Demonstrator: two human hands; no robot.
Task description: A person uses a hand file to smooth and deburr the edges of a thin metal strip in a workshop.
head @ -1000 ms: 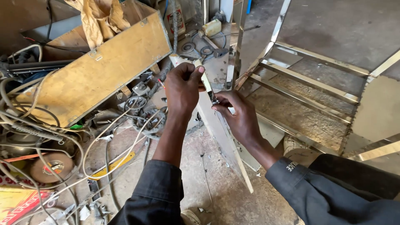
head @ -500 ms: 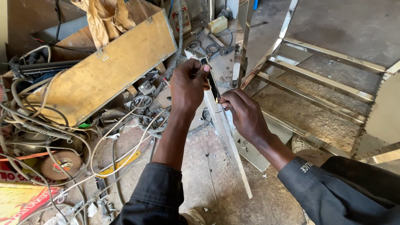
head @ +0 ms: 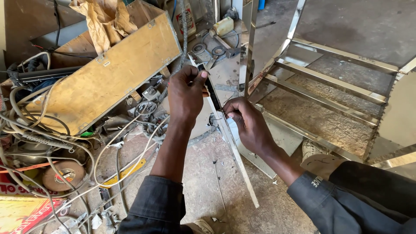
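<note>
A long narrow shiny metal strip (head: pixel 236 160) runs from near my knees up and away to the left. My left hand (head: pixel 185 93) grips its far end, thumb and fingers pinched at the top. My right hand (head: pixel 247 123) holds the strip lower down, fingertips pinched on its edge where a thin film or tape seems to lift. Both sleeves are dark grey.
A tilted wooden box (head: pixel 108 73) with crumpled brown paper lies at the left, among tangled white cables (head: pixel 56 143) and grinding discs (head: pixel 65 173). A shiny metal frame (head: pixel 329 82) stands at the right on the concrete floor. A yellow bottle (head: pixel 223 26) lies further back.
The view has shifted slightly. My left hand has moved up along the strip's far end, and my right hand has stayed pinched on its edge.
</note>
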